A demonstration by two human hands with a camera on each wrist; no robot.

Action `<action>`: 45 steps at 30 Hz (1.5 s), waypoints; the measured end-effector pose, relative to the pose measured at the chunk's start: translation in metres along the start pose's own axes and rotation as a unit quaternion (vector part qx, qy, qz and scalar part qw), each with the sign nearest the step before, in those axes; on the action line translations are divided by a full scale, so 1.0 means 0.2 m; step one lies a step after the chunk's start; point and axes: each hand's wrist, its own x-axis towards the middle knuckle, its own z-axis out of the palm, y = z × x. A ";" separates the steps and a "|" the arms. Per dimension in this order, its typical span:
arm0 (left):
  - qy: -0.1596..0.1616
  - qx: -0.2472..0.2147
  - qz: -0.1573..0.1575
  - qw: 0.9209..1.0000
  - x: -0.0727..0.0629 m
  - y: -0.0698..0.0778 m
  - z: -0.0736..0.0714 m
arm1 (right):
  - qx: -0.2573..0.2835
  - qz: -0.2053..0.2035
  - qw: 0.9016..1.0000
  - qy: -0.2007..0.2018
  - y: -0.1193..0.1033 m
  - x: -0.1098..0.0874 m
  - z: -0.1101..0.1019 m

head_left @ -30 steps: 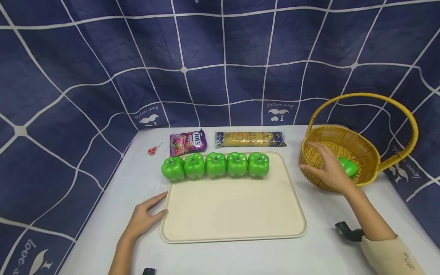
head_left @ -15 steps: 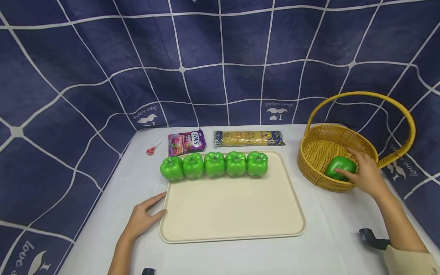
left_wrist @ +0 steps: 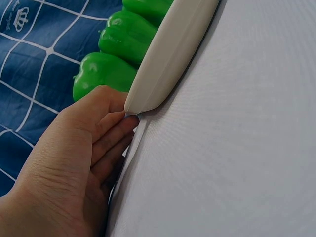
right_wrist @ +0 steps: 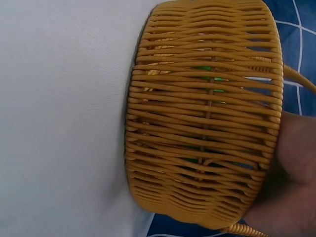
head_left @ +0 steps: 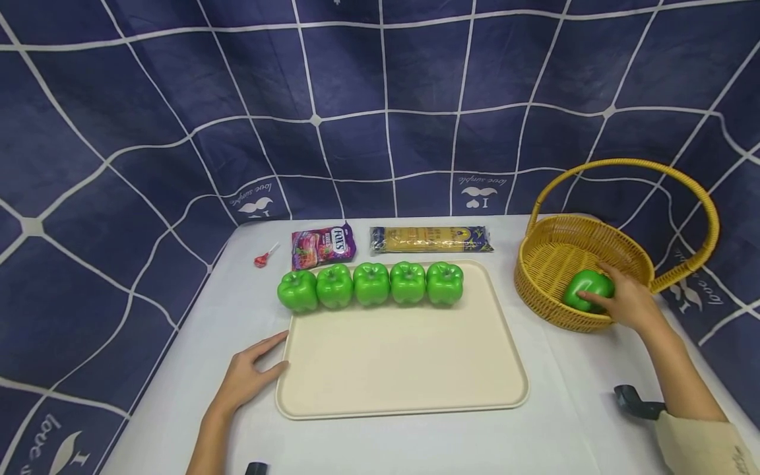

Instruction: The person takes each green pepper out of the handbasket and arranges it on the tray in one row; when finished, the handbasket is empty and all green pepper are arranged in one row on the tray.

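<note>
My right hand (head_left: 632, 300) reaches over the near right rim of a wicker basket (head_left: 537, 297). Its thumb and fingers grip a green bell pepper (head_left: 590, 287) lying inside. In the right wrist view the basket wall (right_wrist: 202, 113) hides the fingers, and only bits of green show through the weave. On the other side, my left hand (head_left: 246, 376) rests beside a cream tray (head_left: 404, 363), fingers extended, the tips touching its left edge. Several green bell peppers (head_left: 372, 285) stand in a row along the tray's far edge, the leftmost partly over the corner.
Behind the tray lie a purple candy bag (head_left: 323, 247) and a pack of spaghetti (head_left: 430, 239). A red lollipop (head_left: 261, 260) is at the far left. The basket's tall handle (head_left: 629, 163) arches above it. A blue checked cloth (head_left: 356, 79) hangs behind the white table.
My right hand has gone from the basket's left side to the pepper at its right and taken hold of it. The left hand stays at the tray's edge.
</note>
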 end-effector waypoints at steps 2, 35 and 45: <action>0.000 0.000 0.000 1.000 0.00 0.00 0.00 | -0.003 0.006 1.000 -0.014 0.00 0.01 -0.01; -0.001 0.005 0.002 1.000 0.00 0.00 0.00 | 0.150 -0.007 0.986 -0.074 0.01 0.17 0.04; 0.003 0.009 0.006 1.000 0.01 0.00 0.00 | 0.147 -0.025 0.988 -0.030 0.00 0.17 0.05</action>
